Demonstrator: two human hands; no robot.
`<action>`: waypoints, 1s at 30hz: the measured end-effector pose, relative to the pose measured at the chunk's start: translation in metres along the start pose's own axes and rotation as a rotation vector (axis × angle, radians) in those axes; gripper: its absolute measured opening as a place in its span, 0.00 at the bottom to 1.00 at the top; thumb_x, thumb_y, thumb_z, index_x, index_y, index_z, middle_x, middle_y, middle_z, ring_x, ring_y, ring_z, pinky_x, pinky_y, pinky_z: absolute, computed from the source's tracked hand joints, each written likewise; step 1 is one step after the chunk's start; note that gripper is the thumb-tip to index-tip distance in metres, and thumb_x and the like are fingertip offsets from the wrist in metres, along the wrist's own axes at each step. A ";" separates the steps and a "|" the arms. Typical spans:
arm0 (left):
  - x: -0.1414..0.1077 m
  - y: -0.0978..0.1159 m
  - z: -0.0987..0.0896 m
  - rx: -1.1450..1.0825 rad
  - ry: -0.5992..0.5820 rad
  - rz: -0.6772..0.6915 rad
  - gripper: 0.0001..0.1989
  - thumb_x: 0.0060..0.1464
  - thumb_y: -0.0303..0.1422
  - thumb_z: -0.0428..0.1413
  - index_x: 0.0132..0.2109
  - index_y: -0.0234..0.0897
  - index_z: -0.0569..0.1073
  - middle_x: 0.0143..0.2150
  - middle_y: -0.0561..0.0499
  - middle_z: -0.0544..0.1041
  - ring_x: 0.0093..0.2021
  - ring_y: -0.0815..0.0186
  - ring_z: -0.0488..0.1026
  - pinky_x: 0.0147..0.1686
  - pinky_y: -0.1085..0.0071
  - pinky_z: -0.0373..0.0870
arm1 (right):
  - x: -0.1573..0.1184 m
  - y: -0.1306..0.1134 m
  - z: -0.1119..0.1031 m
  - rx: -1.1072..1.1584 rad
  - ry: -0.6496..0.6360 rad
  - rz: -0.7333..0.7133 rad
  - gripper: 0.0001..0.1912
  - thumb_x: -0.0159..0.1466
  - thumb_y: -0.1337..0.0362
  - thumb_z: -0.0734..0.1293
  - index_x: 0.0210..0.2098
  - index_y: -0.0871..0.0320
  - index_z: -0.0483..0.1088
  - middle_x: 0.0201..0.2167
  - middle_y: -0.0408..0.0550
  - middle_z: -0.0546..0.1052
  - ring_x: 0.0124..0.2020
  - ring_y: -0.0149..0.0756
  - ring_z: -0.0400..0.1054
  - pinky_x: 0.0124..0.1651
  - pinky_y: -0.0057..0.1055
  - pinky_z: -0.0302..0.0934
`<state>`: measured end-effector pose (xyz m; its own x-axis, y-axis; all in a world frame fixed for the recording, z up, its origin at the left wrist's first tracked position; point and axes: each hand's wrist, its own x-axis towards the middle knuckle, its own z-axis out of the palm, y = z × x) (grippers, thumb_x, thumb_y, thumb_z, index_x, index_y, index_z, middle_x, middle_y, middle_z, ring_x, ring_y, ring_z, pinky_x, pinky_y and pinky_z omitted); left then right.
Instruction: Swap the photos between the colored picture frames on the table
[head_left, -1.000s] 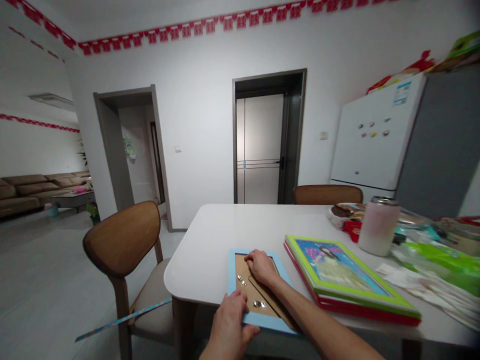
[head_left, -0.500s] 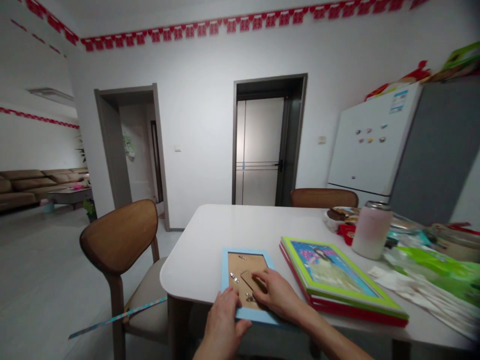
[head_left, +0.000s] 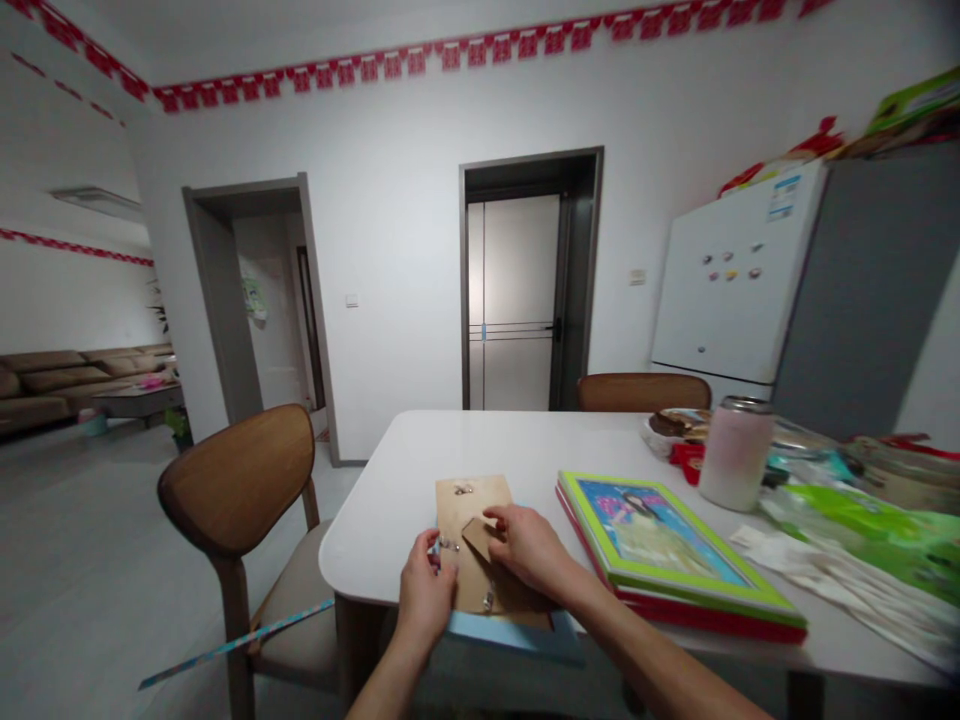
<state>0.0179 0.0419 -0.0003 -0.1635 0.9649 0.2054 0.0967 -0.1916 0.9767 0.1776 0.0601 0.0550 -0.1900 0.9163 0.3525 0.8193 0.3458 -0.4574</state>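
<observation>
A brown picture-frame backing board (head_left: 472,502) with small metal clips is raised and tilted above the light blue picture frame (head_left: 504,638), whose lower edge shows beneath it. My left hand (head_left: 426,590) is closed on the board's left edge. On the board's middle a stand flap (head_left: 478,540) sticks up at an angle, and my right hand (head_left: 529,545) is closed around it, its fingertips partly hidden. Just right of my hands lies a stack of picture frames, with a green-edged picture frame (head_left: 660,535) on top and red edges below.
Farther right on the white table (head_left: 442,440) are a pink bottle (head_left: 736,455), white gloves (head_left: 817,575) and a green plastic package (head_left: 862,530). One wooden chair (head_left: 240,480) stands at the left, with a patterned strip (head_left: 277,625) across its seat. Another chair (head_left: 645,392) is behind the table.
The backing board has come up out of the blue frame, lifted by both hands. My left hand has moved left and up from the frame's lower edge to the board's side.
</observation>
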 end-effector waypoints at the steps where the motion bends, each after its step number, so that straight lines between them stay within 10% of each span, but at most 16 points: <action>1: 0.003 -0.002 0.001 -0.024 0.020 -0.013 0.19 0.41 0.24 0.53 0.44 0.36 0.62 0.42 0.48 0.71 0.35 0.69 0.71 0.37 0.73 0.65 | 0.001 0.000 0.002 0.064 -0.004 0.018 0.21 0.48 0.70 0.58 0.42 0.62 0.69 0.35 0.52 0.76 0.35 0.35 0.68 0.40 0.27 0.58; 9: 0.022 0.008 0.002 -0.251 0.072 -0.085 0.10 0.43 0.34 0.55 0.35 0.34 0.67 0.26 0.53 0.74 0.28 0.67 0.72 0.30 0.74 0.68 | 0.016 -0.007 -0.024 0.419 0.059 0.089 0.20 0.52 0.65 0.56 0.42 0.66 0.67 0.36 0.52 0.75 0.33 0.33 0.68 0.37 0.26 0.60; 21: 0.045 -0.006 -0.117 0.150 0.155 -0.246 0.02 0.41 0.24 0.52 0.26 0.33 0.68 0.19 0.54 0.72 0.23 0.66 0.71 0.24 0.74 0.65 | -0.028 0.062 0.016 -0.262 -0.098 0.206 0.26 0.52 0.65 0.58 0.50 0.67 0.59 0.37 0.62 0.72 0.40 0.45 0.66 0.40 0.35 0.56; 26: 0.048 -0.007 -0.120 0.468 0.209 -0.183 0.10 0.38 0.23 0.53 0.34 0.31 0.69 0.24 0.50 0.73 0.34 0.58 0.71 0.35 0.67 0.64 | -0.019 0.061 0.011 -0.134 0.003 0.306 0.26 0.50 0.69 0.58 0.48 0.72 0.58 0.38 0.64 0.71 0.40 0.45 0.66 0.41 0.34 0.55; 30: 0.028 0.012 -0.087 0.580 0.175 0.011 0.19 0.42 0.27 0.51 0.45 0.30 0.65 0.46 0.42 0.69 0.50 0.56 0.62 0.49 0.63 0.55 | -0.018 0.046 -0.006 0.416 0.004 0.485 0.31 0.49 0.68 0.56 0.52 0.69 0.52 0.35 0.58 0.73 0.31 0.39 0.69 0.35 0.31 0.59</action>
<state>-0.0711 0.0513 0.0229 -0.3135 0.9103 0.2703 0.6107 -0.0247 0.7914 0.2220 0.0585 0.0331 0.1526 0.9879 0.0288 0.5326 -0.0577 -0.8444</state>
